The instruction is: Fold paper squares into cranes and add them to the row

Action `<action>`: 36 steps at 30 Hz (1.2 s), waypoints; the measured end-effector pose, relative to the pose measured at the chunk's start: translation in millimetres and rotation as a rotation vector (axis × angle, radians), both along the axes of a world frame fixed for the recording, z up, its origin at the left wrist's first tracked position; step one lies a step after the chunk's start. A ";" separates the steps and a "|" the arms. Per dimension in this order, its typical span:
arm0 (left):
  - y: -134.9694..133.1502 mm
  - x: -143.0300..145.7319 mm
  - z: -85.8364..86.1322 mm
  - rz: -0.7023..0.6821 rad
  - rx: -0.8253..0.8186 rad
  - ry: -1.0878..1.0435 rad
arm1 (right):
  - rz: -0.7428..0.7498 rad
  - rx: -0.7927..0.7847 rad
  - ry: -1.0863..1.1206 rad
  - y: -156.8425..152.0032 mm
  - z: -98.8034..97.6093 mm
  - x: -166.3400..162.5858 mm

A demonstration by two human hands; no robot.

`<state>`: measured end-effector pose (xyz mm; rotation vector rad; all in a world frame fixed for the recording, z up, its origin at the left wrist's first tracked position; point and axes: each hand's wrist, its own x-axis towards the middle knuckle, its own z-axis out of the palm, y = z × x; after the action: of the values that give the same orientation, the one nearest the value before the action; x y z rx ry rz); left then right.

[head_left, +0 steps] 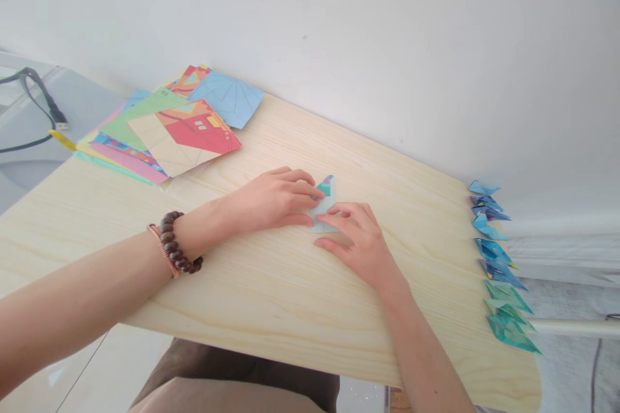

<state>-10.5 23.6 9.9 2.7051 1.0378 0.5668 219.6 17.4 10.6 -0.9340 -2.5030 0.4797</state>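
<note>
Our two hands meet over a small folded paper (324,207) on the pale wooden table (271,284).
The paper lies flat near the middle of the tabletop, pale with a teal and purple patch at its far tip. Our left hand (285,200) has its fingertips on the paper's left side; whether they pinch it, we cannot tell. Our right hand (361,239) rests its bent fingers on the lower right part, thumb apart from them, nearer us. A dark beaded bracelet (169,239) circles our left wrist. Farther out, we see patterned sheets (194,142) heaped at the far left and blue and green folded pieces (498,250) lined along the right edge.
</note>
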 end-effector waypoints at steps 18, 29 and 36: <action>-6.9 8.5 -2.1 0.145 0.122 0.032 | -0.128 -0.106 0.117 4.7 -2.6 -1.1; -5.7 5.6 -2.6 0.159 0.070 0.034 | -0.075 -0.048 0.079 6.5 -6.5 0.2; -9.3 13.0 0.0 0.161 0.080 0.011 | -0.173 -0.182 0.189 5.3 -3.9 -5.9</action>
<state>2.5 14.3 9.9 2.7113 1.2709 0.6340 213.7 22.7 6.7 -1.1072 -2.2145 0.7127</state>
